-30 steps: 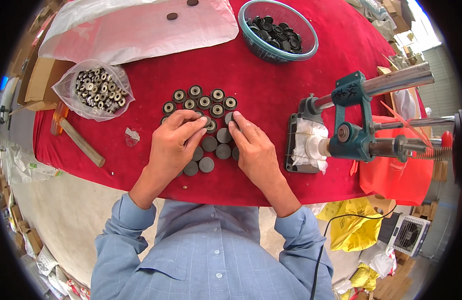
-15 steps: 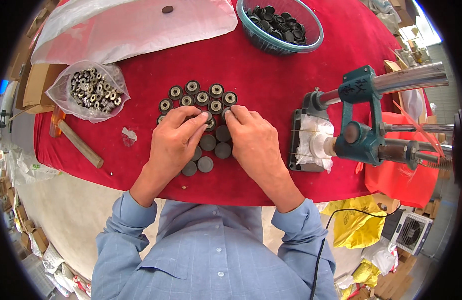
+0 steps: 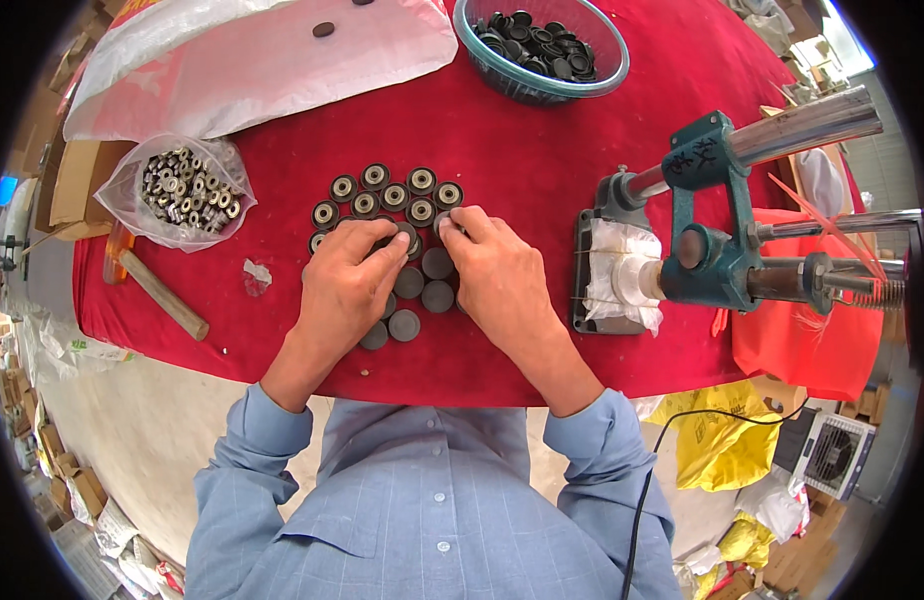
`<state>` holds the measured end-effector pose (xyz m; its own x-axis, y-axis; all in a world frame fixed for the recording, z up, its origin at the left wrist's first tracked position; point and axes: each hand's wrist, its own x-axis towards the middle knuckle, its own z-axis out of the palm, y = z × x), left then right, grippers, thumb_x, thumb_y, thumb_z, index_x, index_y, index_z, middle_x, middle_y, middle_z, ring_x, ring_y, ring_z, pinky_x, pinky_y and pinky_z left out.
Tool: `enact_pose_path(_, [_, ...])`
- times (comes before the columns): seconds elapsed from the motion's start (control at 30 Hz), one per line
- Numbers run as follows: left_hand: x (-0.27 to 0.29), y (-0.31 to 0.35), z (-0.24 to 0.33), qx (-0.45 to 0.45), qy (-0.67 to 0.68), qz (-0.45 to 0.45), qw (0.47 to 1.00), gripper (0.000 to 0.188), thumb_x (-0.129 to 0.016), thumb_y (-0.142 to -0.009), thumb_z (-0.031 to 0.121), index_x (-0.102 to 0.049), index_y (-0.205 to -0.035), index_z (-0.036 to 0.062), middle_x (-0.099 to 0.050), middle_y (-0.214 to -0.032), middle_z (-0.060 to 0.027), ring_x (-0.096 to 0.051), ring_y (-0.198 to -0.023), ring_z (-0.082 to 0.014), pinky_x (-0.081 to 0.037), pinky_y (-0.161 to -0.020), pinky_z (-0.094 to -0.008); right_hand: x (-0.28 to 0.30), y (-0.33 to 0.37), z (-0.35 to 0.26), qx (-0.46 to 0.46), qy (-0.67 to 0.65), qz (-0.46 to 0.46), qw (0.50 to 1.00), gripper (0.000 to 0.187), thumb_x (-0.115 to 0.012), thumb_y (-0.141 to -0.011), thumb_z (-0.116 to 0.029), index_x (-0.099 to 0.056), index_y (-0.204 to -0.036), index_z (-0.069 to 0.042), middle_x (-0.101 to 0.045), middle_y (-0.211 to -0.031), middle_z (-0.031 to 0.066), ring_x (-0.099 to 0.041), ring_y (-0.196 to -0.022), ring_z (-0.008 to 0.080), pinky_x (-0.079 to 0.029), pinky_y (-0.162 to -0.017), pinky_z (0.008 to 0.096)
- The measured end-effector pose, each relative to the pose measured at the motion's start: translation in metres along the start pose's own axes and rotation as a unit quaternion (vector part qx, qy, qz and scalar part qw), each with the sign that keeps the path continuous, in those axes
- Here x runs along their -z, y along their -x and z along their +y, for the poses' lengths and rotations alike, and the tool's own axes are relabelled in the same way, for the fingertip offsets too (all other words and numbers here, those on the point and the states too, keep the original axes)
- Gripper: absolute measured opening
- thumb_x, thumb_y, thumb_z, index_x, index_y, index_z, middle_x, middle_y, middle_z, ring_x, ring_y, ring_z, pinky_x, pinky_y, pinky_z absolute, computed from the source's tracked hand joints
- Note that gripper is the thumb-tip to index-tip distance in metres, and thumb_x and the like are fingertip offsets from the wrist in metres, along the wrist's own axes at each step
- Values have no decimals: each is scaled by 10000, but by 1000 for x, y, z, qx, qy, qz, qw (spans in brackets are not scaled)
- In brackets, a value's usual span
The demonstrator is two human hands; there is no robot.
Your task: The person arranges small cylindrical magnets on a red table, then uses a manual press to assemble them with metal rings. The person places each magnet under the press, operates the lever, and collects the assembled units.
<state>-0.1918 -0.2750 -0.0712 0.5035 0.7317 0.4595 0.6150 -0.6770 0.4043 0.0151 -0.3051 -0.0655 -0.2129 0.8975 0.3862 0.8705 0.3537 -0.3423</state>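
Observation:
Several black round caps with metal bearings set in them [image 3: 421, 181] lie in rows on the red cloth. Closer to me are several plain dark grey discs [image 3: 437, 296], flat side up. My left hand [image 3: 347, 275] pinches a dark round cap [image 3: 408, 236] between thumb and forefinger, over the near end of the bearing rows. My right hand [image 3: 494, 265] has its thumb and fingertips closed on another dark cap [image 3: 443, 224] at the right side of the group. The fingers partly hide both caps and some pieces below them.
A clear bag of metal bearings [image 3: 190, 190] sits at left, above a wooden-handled tool [image 3: 164, 295]. A clear bowl of black caps [image 3: 542, 88] stands at the far side. At right is a green hand press [image 3: 707, 260] with a white-wrapped base. A white plastic sheet [image 3: 272, 75] lies far left.
The whole view has shifted slightly, and a second dark disc shows at the top edge on the white sheet. Both hands keep nearly the same pinching pose over the caps.

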Motion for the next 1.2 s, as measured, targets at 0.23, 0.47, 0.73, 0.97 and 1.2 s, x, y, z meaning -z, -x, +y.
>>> enact_pose_path(0.23, [8, 5, -4, -33, 8, -38, 999, 358, -774, -846, -27, -776, -1200, 29, -725, -1216, -116, -690, -1141, -334, -549, -958, -452, -1, 3, 1, -1, -11, 10, 1000, 323, -724, -821, 22, -727, -1143, 33, -638, -1066, 94, -704, -936, 269, -634, -743, 378])
enact_pose_path(0.47, [13, 7, -7, -79, -8, -65, 995, 426, -708, -774, -64, -766, -1190, 7, -713, -1290, -124, -674, -1192, -340, -561, -993, -470, -1, 4, 0, -8, -4, 6, 1000, 339, -731, -817, 22, -729, -1155, 21, -639, -1093, 96, -707, -975, 278, -640, -770, 380])
enact_pose_path(0.73, [12, 13, -11, -75, 34, -81, 993, 469, -704, -774, -67, -749, -1235, 8, -699, -1310, -135, -670, -1197, -332, -561, -1022, -474, -3, 4, 1, -16, -8, 7, 1000, 359, -739, -799, 27, -729, -1157, 12, -669, -1150, 105, -710, -1002, 296, -641, -797, 392])
enact_pose_path(0.97, [15, 6, -5, -85, -18, -88, 992, 503, -683, -787, -53, -740, -1281, 19, -706, -1314, -104, -652, -1202, -319, -534, -1010, -472, -2, 3, 0, -21, -15, 9, 1000, 354, -735, -805, 29, -732, -1159, 9, -670, -1157, 106, -708, -994, 299, -638, -801, 396])
enact_pose_path(1.2, [16, -4, -3, -112, -78, -104, 985, 401, -679, -795, 40, -773, -1183, 8, -725, -1267, -91, -654, -1187, -293, -502, -1021, -465, 2, 0, -2, -16, -1, -6, 1000, 312, -726, -827, 11, -739, -1139, 4, -656, -1112, 98, -711, -962, 284, -642, -756, 382])
